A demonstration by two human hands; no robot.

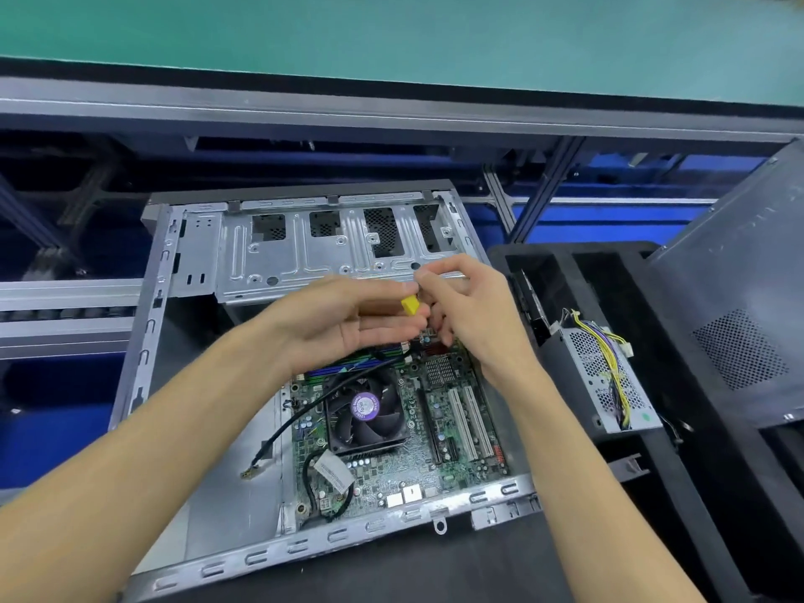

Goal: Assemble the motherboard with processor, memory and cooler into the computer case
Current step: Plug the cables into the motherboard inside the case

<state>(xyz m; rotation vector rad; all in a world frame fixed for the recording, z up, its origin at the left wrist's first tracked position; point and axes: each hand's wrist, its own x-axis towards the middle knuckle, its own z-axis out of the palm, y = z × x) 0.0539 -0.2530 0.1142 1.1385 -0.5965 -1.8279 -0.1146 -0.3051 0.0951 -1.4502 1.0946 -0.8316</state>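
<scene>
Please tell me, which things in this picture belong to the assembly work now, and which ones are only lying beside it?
In use: computer case; motherboard; cooler fan; black cable; yellow connector, held between left hand and right hand.

Lying about: power supply with yellow wires; grey side panel; black foam tray.

Bare case floor (pixel 235 511) left of motherboard (pixel 439 433); black cable (pixel 300 422) across it, drive cage (pixel 322 250) perhaps overhanging beyond.

Dark desk (pixel 457 572) bearing assembly items.
Open computer case (pixel 269 554) lying flat at centre; black foam tray (pixel 678 493) just beside it to the right; grey side panel (pixel 739 298) resting at far right.
</scene>
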